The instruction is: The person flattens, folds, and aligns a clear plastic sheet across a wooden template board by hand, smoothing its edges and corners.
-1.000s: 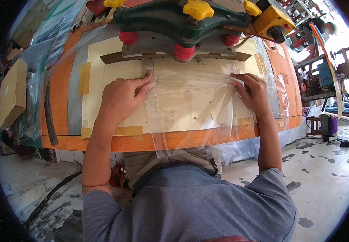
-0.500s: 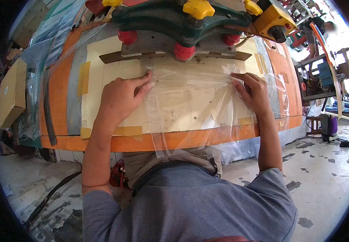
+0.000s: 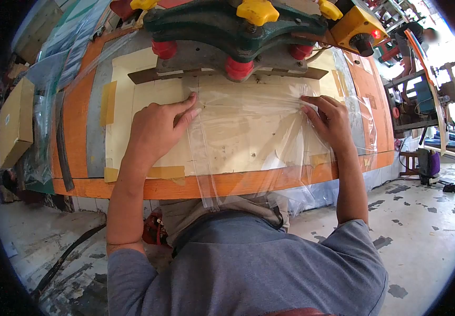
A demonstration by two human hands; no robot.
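Clear plastic sheeting (image 3: 243,108) stretches between my two hands over a pale board (image 3: 148,100) and hangs over the table's front edge. My left hand (image 3: 164,124) pinches the sheeting's left side between thumb and index finger. On the right, my right hand (image 3: 330,117) grips its wrinkled right side with thumb and fingertips together. Just beyond my hands, a long metal bar (image 3: 143,76) lies under a dark green press (image 3: 201,26) with red fittings (image 3: 239,68) and yellow knobs (image 3: 257,11).
A yellow control box (image 3: 356,27) is at the press's right. An orange table edge (image 3: 238,183) runs before my body. A cardboard box (image 3: 16,124) stands at left, beside a dark strip (image 3: 63,142). A person (image 3: 409,45) is far back at right, near machinery.
A red light now shows on the yellow control box. Both hands keep their hold on the sheeting, with hardly any movement. The view has shifted very slightly.
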